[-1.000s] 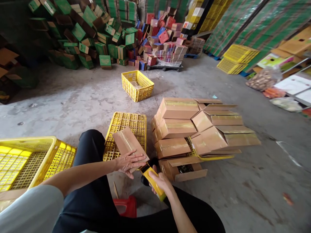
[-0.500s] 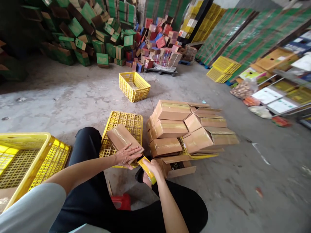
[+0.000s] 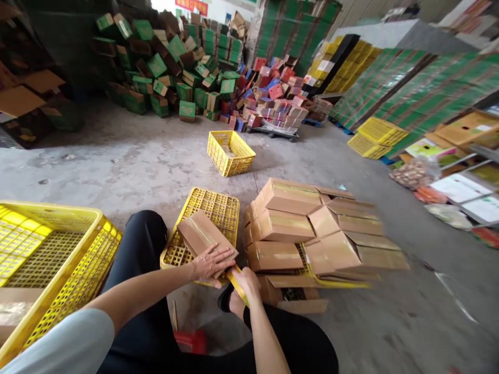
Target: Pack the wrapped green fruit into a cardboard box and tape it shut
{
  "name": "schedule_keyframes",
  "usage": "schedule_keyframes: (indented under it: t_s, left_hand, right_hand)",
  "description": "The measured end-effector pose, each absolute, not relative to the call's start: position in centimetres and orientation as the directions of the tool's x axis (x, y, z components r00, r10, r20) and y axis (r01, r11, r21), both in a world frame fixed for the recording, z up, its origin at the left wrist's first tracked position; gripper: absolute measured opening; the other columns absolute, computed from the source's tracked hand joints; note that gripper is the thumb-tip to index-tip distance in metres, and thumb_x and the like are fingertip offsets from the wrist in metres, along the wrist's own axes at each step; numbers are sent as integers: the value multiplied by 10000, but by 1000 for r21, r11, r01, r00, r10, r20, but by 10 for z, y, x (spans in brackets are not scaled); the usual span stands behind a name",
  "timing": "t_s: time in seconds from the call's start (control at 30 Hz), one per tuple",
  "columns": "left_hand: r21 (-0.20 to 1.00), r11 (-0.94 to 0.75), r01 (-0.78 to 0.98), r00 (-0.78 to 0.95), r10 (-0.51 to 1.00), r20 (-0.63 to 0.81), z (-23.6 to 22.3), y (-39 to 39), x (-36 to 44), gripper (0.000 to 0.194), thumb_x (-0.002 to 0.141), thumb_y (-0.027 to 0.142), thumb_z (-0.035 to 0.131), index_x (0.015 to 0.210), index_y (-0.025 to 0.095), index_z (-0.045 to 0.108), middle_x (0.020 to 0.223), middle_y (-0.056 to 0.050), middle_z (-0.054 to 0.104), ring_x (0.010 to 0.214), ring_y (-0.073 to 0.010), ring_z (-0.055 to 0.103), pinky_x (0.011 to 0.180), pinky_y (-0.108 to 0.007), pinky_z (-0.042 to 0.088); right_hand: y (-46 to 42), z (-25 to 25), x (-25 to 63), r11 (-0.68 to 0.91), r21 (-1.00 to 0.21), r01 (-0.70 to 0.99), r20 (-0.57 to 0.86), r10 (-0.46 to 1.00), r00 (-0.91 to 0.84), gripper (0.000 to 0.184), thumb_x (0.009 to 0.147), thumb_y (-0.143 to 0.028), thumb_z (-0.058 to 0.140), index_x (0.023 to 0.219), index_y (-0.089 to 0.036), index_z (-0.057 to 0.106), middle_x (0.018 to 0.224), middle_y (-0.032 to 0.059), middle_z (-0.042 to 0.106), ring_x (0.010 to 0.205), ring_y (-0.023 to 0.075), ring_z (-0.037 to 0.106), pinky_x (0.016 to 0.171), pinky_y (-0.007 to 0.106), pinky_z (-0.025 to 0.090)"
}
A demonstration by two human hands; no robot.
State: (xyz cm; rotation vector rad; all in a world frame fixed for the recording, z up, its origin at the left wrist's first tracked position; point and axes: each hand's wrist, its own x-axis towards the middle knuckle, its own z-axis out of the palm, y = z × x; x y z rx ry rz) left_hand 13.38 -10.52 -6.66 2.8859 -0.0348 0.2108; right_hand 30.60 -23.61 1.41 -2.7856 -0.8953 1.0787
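A closed cardboard carton [image 3: 198,228] lies aslant on an upturned yellow crate [image 3: 230,208] between my knees. My left hand [image 3: 212,264] rests flat on the carton's near end, fingers spread. Against that same end, my right hand [image 3: 247,283] grips a narrow yellow tool [image 3: 236,284]; its exact kind is unclear, and my fingers cover part of it. The tool's far tip meets the carton's near edge, but I cannot tell how firmly it touches.
Stacked cartons [image 3: 286,226] stand to the right, with an open-flapped carton [image 3: 312,306] below them. A large yellow crate [image 3: 88,249] is at my left, another yellow crate [image 3: 230,161] ahead. A red plastic piece [image 3: 195,340] lies below me. Piled boxes [image 3: 187,110] fill the back.
The view has shifted, so the scene sits lower and farther right. My right hand has turned the yellow tool, which now shows its narrow side. My left hand stays on the carton.
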Motion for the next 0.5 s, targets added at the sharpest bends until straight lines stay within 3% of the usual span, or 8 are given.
schedule_keyframes:
  t_s: [0.1,0.23,0.37,0.5]
  left_hand:
    - [244,-970,23,986,63,155,-64,-111,135,920,948,710,569,1677,228,281,1739,-151,223,1603,-335,229,1294,-551,100]
    - [265,-952,151,972,192,133,-63,-127,138,1024,896,822,543,1681,225,270,1748,-160,181,1605,-356,207,1291,-579,95]
    - [297,-911,286,933,336,129,-64,-146,144,915,885,850,521,1584,263,463,1757,-174,124,1605,-389,189,1271,-649,80]
    - [320,-887,333,907,394,148,-65,-154,148,856,894,856,487,1496,252,560,1750,-198,138,1601,-395,199,1262,-668,97]
  right_hand:
    - [-238,13,314,-826,-181,534,-598,524,607,465,931,-580,630,929,-146,797,1049,257,800,1111,400,756,850,412,590]
    - [-244,21,346,-821,-157,548,-571,529,628,582,971,-664,505,930,-162,797,964,251,808,1037,390,781,787,382,590]
    - [-218,26,365,-800,-150,580,-498,568,655,676,1041,-631,358,1154,-77,728,1178,312,754,1164,396,731,890,398,557]
    - [-159,18,363,-705,-214,677,-429,690,583,535,1085,-469,402,1379,-51,561,1299,291,712,1250,341,688,1002,358,492]
